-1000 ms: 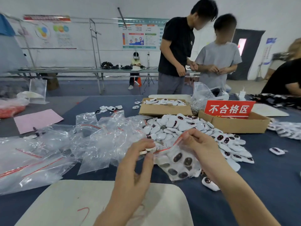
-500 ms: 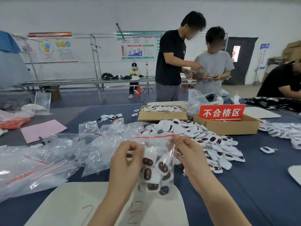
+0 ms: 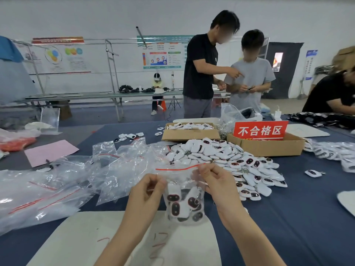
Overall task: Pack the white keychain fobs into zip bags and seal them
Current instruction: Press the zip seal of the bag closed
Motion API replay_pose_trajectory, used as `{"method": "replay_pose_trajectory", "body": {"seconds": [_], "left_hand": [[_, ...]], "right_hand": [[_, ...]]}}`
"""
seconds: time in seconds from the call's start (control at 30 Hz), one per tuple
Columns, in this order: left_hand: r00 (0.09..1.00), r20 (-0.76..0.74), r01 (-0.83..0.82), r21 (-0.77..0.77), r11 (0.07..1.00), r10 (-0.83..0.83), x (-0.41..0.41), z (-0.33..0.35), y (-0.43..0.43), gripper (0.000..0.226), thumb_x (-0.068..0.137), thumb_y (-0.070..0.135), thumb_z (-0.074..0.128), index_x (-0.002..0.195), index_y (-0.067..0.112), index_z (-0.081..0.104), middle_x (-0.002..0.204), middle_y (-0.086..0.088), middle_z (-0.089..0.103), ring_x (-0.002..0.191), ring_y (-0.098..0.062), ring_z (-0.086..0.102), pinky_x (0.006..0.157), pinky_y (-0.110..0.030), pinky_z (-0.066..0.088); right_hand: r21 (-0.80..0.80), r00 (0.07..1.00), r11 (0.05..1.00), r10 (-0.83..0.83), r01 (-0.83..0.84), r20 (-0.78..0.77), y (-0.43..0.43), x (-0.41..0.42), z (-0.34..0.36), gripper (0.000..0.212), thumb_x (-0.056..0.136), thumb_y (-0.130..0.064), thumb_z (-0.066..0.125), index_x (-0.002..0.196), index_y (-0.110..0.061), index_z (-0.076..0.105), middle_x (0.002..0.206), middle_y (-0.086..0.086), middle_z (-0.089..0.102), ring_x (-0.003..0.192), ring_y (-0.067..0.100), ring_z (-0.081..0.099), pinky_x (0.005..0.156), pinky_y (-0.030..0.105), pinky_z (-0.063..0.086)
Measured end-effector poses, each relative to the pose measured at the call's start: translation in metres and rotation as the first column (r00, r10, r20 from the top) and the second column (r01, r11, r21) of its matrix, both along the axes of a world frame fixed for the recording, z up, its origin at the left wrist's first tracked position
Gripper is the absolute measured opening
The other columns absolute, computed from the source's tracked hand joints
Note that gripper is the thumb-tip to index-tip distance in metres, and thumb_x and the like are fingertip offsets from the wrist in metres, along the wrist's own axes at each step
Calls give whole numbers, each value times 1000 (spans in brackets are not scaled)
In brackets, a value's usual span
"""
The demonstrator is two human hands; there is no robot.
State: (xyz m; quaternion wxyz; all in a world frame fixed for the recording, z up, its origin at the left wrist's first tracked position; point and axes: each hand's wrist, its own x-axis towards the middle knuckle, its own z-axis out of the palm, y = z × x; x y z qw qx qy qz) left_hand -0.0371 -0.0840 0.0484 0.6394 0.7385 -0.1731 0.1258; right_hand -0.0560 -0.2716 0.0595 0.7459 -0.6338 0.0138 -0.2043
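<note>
Setting: factory packing floor. Blue-covered worktop [image 3: 288, 217] carries a bulk heap of white keychain fobs [image 3: 221, 156], loose zip bags [image 3: 57, 185], cardboard boxes [image 3: 190, 134] and a red sign [image 3: 260, 130] reading 不合格区. Process charts [image 3: 163, 54] on far wall, long metal bench [image 3: 76, 96] below them, other workers [image 3: 199, 73] at the worktop.

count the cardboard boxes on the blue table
2. A shallow box of white fobs sits behind the fob pile; a second box, to its right, carries the red sign. Bags cover part of the table, so another may be hidden.
</note>
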Motion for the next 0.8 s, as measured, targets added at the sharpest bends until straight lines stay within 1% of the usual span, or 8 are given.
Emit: {"method": "replay_pose_trajectory", "body": {"seconds": [0.07, 0.13, 0.2, 0.33, 0.5, 0.63, 0.7, 0.8], "left_hand": [[999, -17, 43, -12, 999, -43, -2, -8, 2, 16, 94, 33, 63, 93, 19, 70, 86, 1, 73, 81, -11, 66, 76, -23, 51], [999, -32, 34, -16, 999, -35, 1, -16, 5, 12, 95, 28, 62, 95, 19, 72, 86, 0, 73, 81, -14, 66, 76, -25, 52], [999, -32, 26, -23, 999, -27, 3, -21, 6, 10, 95, 20, 64, 93, 19, 73, 83, 2, 74, 77, -10, 66, 72, -21, 51], [999, -53, -7, -13, 1000, 7, 6, -21, 6, 10, 94, 20, 67, 88, 22, 75, 79, 11, 75, 71, 3, 63, 69, -10, 47], [997, -61, -41, 24, 999, 42, 6, -14, 5, 13, 95, 18, 69, 84, 24, 75, 78, 14, 75, 69, 6, 63, 67, -5, 44], [996, -61, -62, 37, 997, 65, 5, -11, 8, 11, 93, 16, 71, 86, 23, 77, 81, 13, 77, 73, 3, 66, 70, -8, 45], [997, -49, -60, 66, 996, 63, 4, -8, 6, 12, 91, 14, 73, 87, 23, 79, 82, 13, 77, 74, 3, 67, 70, -7, 44], [999, -14, -39, 131, 991, 42, 3, -6, 3, 14, 91, 14, 72, 91, 25, 80, 84, 16, 77, 79, 5, 68, 71, -5, 43]], "right_hand": [[-19, 1000, 1000, -12, 12, -19, 2, 0, -6, 27, 78, -47, 69, 82, -21, 76, 84, 4, 77, 86, 18, 74, 84, 35, 59], [-53, 999, 998, -30, 28, -36, 4, -1, -12, 21, 84, -44, 68, 79, -26, 76, 83, 3, 77, 86, 18, 74, 77, 27, 58], [-60, 998, 997, -51, 48, -41, 7, -2, -15, 18, 88, -42, 66, 77, -32, 75, 82, 0, 77, 83, 15, 74, 70, 19, 55], [-107, 991, 987, -125, 121, -38, 9, 2, -19, 25, 95, -38, 61, 76, -25, 71, 76, -5, 75, 75, 13, 72, 61, 11, 49], [-138, 994, 986, -100, 93, -47, 6, 3, -24, 23, 98, -37, 58, 82, -25, 69, 81, -4, 75, 81, 12, 72, 77, 26, 53], [-297, 1000, 955, -14, 20, 23, -4, -1, -21, 8, 96, -33, 63, 103, -32, 66, 97, -17, 73, 91, 0, 69, 77, 14, 48], [-538, 999, 843, 16, 7, 37, -4, 1, -12, 21, 92, -38, 67, 112, -43, 63, 105, -26, 68, 101, -10, 61, 84, 5, 42], [-904, 998, 427, 58, -17, 9, 6, 7, 7, 25, 90, -50, 64, 113, -41, 69, 107, -25, 67, 102, -9, 52, 84, 6, 35]]}}
